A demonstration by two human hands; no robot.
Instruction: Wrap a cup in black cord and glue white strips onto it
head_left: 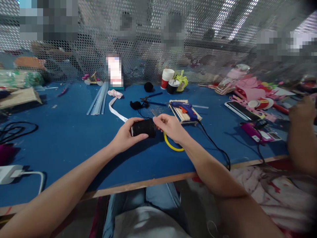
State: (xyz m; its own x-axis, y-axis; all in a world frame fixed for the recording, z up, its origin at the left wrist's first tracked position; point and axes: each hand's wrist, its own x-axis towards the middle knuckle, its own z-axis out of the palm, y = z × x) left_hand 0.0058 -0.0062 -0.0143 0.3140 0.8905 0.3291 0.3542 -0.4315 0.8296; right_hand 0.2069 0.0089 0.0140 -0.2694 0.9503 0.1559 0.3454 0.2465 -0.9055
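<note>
My left hand [126,135] is wrapped around a black cylinder [144,128] lying on its side, with a pale rim at its left end. It looks like a cup wound in black yarn. At its right end my right hand [169,126] is closed, thumb against fingers. A thin greyish tip shows above those fingers; what they grip is mostly hidden. A loose clump of black yarn [136,105] lies just beyond, with a strand running toward the cylinder. White ribbon [116,110] trails from behind my left hand to a small roll.
A blue glue gun [184,107] rests on a stick rack [178,114], its cord crossing the table's front edge. Beside my right wrist lies a yellow ring [173,147]. Cups [167,75], glue sticks [98,100] and a lit phone [115,71] stand behind. A person's arm [300,138] is at right.
</note>
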